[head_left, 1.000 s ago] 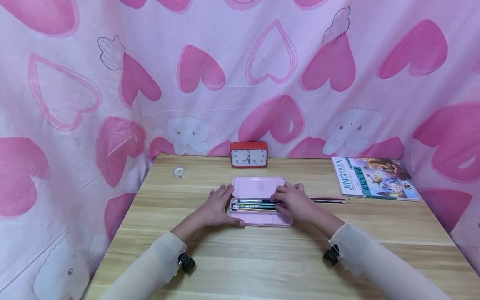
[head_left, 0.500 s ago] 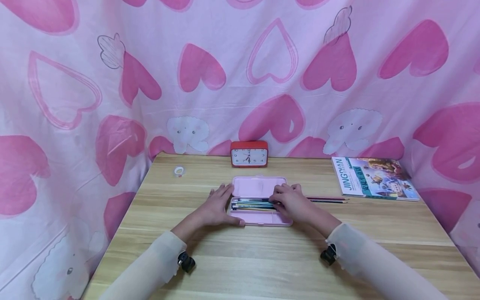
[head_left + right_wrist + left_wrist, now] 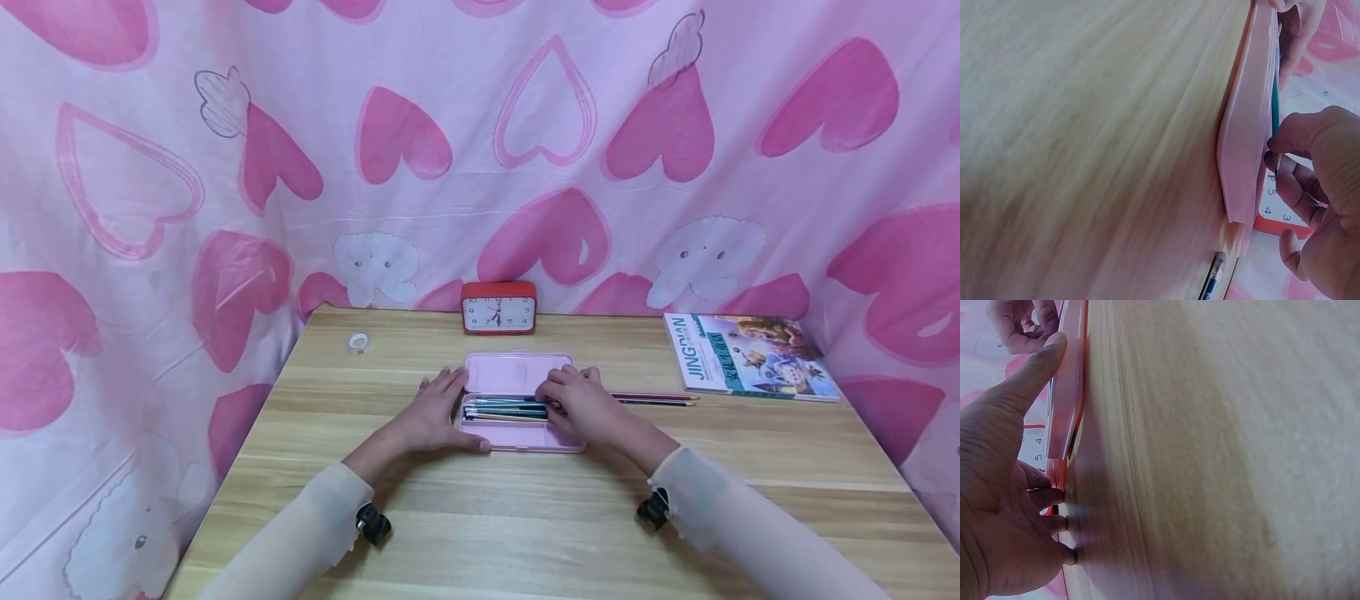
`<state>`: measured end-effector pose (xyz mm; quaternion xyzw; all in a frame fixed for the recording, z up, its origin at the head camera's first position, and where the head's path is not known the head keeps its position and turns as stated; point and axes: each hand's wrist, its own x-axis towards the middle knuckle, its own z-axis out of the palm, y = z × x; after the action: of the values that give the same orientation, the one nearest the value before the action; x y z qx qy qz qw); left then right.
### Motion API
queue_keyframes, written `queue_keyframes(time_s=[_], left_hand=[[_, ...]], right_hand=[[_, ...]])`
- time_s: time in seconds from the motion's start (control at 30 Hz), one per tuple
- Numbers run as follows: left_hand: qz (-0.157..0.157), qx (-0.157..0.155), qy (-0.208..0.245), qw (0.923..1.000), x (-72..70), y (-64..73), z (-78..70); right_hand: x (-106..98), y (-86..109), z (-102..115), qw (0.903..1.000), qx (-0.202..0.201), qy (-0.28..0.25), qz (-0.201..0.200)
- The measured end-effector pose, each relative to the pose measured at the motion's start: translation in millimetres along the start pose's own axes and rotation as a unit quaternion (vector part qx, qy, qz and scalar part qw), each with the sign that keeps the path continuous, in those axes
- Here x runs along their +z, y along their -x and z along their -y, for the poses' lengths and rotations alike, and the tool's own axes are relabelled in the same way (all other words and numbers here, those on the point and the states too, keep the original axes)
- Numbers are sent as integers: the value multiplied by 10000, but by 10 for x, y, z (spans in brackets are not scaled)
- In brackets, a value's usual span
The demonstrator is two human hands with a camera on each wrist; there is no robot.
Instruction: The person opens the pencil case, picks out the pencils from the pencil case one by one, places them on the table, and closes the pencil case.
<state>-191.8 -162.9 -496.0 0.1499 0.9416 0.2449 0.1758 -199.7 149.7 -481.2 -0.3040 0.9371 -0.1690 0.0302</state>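
Note:
A pink pencil case [image 3: 510, 434] lies with its lid [image 3: 517, 373] swung back on the table, several pencils [image 3: 506, 411] lengthwise inside. My left hand [image 3: 427, 421] spans its left end, thumb [image 3: 1047, 359] along the front rim and straight fingers reaching down behind. Over the right part of the case, my right hand [image 3: 588, 407] pinches a pencil [image 3: 1279, 164] between thumb and forefinger, its other fingers loosely bent. A green pencil [image 3: 1275, 109] shows along the rim in the right wrist view. The right hand hides the right ends of the pencils.
On the wooden table [image 3: 480, 517], a few more pencils [image 3: 660, 402] lie right of the case. Behind it stands a red clock [image 3: 498, 309]. A tape roll [image 3: 358, 342] is at the back left, a magazine [image 3: 753, 357] at the back right. A heart-patterned curtain [image 3: 405, 208] encloses the table.
My right hand has shifted slightly left over the case, and the pencils under it have moved a little. The left hand and the case stay in place.

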Motion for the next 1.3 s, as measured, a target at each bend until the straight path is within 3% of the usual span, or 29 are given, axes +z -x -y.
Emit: queue_keyframes(time_s=[0.23,0.67,0.83,1.3], left_hand=[[-2,-8,4,10000,-6,6,6],[-6,101,-75,9999,-10,9,21],[-42,170,-133,9998,1,1,36],[-10,162,-150,9998,-5,1,32]], right_hand=[[29,-88,78,9999,13,104,-92],[99,-370,369,9990,-102,397,199],[167,-450,432,9979,-232,596,110],[159,-471,447,9960,-487,746,-77]])
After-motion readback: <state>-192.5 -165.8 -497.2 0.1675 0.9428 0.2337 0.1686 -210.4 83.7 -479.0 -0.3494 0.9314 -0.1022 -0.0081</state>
